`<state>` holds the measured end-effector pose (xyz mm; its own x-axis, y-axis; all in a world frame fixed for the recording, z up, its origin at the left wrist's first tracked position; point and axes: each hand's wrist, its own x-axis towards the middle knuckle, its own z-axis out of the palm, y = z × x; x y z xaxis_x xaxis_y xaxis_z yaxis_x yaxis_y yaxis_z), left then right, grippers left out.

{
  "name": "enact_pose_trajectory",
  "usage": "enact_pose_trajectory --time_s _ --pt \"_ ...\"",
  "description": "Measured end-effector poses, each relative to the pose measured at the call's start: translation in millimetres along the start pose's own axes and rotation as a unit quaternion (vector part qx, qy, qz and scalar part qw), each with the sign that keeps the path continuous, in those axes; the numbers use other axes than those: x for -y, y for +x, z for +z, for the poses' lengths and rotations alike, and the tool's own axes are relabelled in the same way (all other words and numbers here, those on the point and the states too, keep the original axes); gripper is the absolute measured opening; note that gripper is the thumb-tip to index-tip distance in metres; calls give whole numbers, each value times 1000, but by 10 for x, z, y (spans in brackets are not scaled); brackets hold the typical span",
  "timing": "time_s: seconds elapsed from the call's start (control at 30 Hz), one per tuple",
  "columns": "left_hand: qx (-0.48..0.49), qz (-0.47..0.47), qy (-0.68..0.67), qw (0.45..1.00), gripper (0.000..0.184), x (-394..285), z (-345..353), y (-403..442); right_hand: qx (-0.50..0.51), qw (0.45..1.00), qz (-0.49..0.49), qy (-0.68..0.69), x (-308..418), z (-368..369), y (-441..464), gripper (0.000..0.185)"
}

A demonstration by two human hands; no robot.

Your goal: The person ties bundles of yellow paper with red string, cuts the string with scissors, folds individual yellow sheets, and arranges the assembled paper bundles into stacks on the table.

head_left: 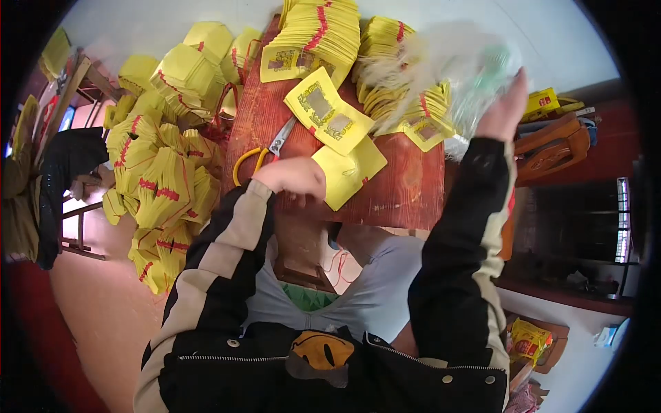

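Observation:
My right hand (pixel 506 107) is raised at the upper right, closed on a clear plastic bag (pixel 475 69) that is smeared by motion. Below it lies a fanned stack of yellow paper packets (pixel 420 113). My left hand (pixel 296 179) hovers at the table's near edge, its fingers curled down and blurred; whether they hold anything is hidden. Beside it are scissors (pixel 281 138) with orange handles. Two loose yellow papers, one printed (pixel 330 113) and one plain (pixel 350 172), overlap on the red wooden table (pixel 406 179).
A tall stack of yellow papers (pixel 310 34) stands at the table's back. Many yellow bundles with red marks (pixel 158 172) are piled to the left. A wooden chair (pixel 554 148) is at the right, and a yellow packet (pixel 530 341) lies lower right.

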<state>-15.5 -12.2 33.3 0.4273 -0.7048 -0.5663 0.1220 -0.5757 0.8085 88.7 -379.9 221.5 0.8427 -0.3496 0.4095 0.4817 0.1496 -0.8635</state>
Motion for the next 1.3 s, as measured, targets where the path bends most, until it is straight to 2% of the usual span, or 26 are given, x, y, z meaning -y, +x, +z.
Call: enact_pose_trajectory --time_s 0.07,0.1,0.13,0.17,0.2,0.3,0.37,0.4,0.43,0.47,0.5,0.53,0.57,0.6,0.63,0.67,0.73,0.77,0.83,0.87,0.9,0.93,1.03,1.13,1.2,1.3 --pt "49 17 29 998 22 -73 37 -44 -30 999 -20 -5 314 423 255 36" --pt "100 32 56 993 23 -80 46 -49 -30 981 -102 -165 281 508 311 31" --pt "100 32 54 993 23 -50 55 -24 -57 929 -182 -318 248 592 368 26" --pt "122 52 38 990 23 -4 59 19 -31 691 -336 -640 -132 364 713 20" --pt "143 73 23 987 22 27 47 39 -13 611 -375 -697 -354 306 705 20" --pt "128 50 24 990 21 66 -33 16 118 617 -297 -720 -1031 186 297 32" --pt "98 26 31 994 20 34 -82 -89 167 673 -231 -683 -1279 228 -54 45" --pt "68 4 42 997 19 29 -100 -124 156 751 -169 -619 -1337 291 -234 51" --pt "50 40 20 998 17 99 -124 -67 80 889 -35 -450 -1210 603 -587 59" --pt "49 41 19 998 17 125 -155 -52 -46 971 51 -230 -1066 935 -952 69" --pt "14 101 -42 994 17 151 -178 -50 -48 927 13 -371 -1136 961 -1344 82" --pt "-22 159 -102 982 17 188 -195 -48 49 904 -51 -422 -1088 966 -1734 91" --pt "-34 227 -127 965 16 237 -205 -24 127 846 -167 -490 -948 1015 -2086 91" --pt "-35 224 -130 965 16 244 -226 -68 237 827 -173 -479 -887 998 -2275 90" --pt "-7 224 -193 955 13 218 -252 -145 380 759 -178 -497 -839 966 -2339 86" --pt "23 224 -256 940 10 192 -264 -202 380 761 -174 -497 -835 966 -2415 86" --pt "48 241 -275 929 9 230 -315 -284 473 829 133 -269 -834 970 -2514 62" --pt "9 233 -309 922 10 237 -336 -305 471 829 132 -270 -822 927 -2490 62" --pt "-82 233 -368 896 11 290 -418 -278 456 735 473 -169 -801 801 -2335 27" --pt "-84 231 -370 896 11 332 -450 -238 458 733 474 -168 -769 767 -2279 27" --pt "-176 188 -407 877 11 371 -481 -207 386 779 472 -147 -707 750 -2223 22" --pt "-266 144 -437 847 11 383 -508 -198 309 819 466 -124 -669 714 -2166 28" --pt "-274 118 -444 845 15 342 -484 -171 245 855 431 -152 -729 500 -1973 34" --pt "-266 127 -448 844 24 250 -369 15 237 859 372 -261 -1011 148 -1875 33" --pt "-318 133 -476 809 27 164 -259 257 242 850 370 -285 -1029 108 -1911 31" --pt "-381 133 -473 783 28 58 -199 455 280 790 400 -370 -859 319 -1995 32"
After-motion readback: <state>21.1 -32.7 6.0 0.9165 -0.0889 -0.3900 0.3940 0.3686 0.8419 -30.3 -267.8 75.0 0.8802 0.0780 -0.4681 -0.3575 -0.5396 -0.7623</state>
